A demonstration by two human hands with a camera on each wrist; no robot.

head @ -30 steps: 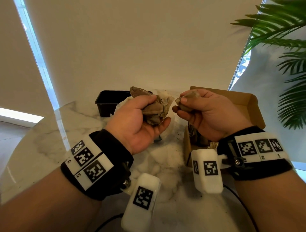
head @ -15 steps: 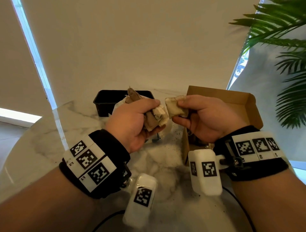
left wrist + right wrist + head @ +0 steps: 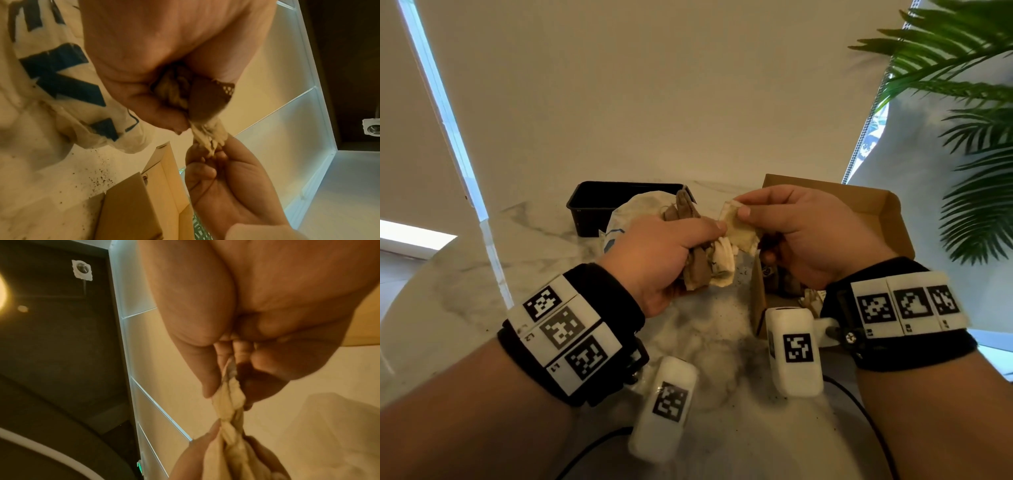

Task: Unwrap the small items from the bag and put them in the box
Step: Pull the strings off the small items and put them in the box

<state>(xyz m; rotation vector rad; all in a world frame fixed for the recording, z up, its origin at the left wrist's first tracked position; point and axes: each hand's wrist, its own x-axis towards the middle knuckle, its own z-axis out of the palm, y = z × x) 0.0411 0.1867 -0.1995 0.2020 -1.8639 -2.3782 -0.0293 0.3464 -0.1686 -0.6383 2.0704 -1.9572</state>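
clearly mid-unwrap: from the head view, the left hand [image 3: 654, 260] is clenched round a crumpled wad of brown and cream wrapping paper [image 3: 705, 263], held above the marble table [image 3: 482, 274], while the right hand [image 3: 808, 236] pinches a pale corner of that same paper between thumb and forefinger, the two hands almost touching. the cardboard box [image 3: 859, 202] stands open just under and behind the right hand, with some dark things already inside, so i judge part of the job done; the white printed bag [image 3: 626, 219] lies slumped behind the left hand, in front of a black plastic tray [image 3: 599, 202], and how much it still holds cannot be told. from the left wrist, the fingers [image 3: 156, 110] curl tight on the wad, a twisted cream strand running down into the right hand's pinch, bag on the left and box below. from the right wrist, the thumb and fingertips [image 3: 209, 378] nip the twisted strand, which stretches taut to the left hand at the bottom edge. the item itself is hidden in the wrapping, so freeing it and dropping it in the box are left.
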